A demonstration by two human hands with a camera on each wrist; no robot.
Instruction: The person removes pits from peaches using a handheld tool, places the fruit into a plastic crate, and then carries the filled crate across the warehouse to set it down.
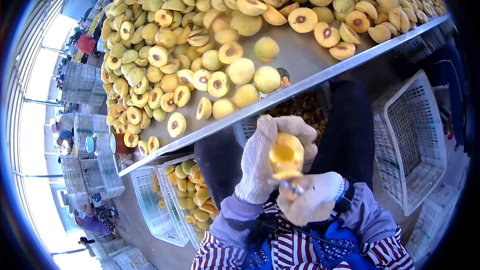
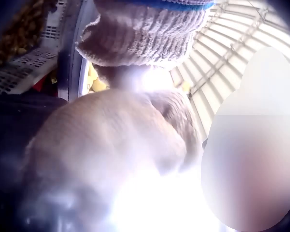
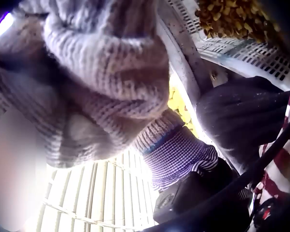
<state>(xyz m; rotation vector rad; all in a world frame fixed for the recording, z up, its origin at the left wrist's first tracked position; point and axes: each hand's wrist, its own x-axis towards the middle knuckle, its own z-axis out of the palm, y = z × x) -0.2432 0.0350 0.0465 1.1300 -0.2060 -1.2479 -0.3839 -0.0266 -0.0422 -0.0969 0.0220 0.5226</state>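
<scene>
My left hand [image 1: 256, 160], in a white knit glove, holds a yellow peach half [image 1: 296, 145] with its cut face up. A smooth round hollow shows in its middle, with no stone in it. My gloved right hand [image 1: 315, 197] is right below the peach half and grips a small metal tool [image 1: 291, 186], blurred, its tip close to the fruit's lower edge. In the right wrist view knit glove fabric [image 3: 106, 77] fills the upper left and hides the fruit. The left wrist view shows only a hazy glove [image 2: 101, 130] and a cuff.
A metal table [image 1: 295, 45] ahead bears a heap of peach halves [image 1: 165, 35], many with stones. Under its edge, a basket of brown stones [image 1: 305, 107] stands between the knees. A crate [image 1: 190, 205] of peach halves is at left, a white crate [image 1: 417, 140] at right.
</scene>
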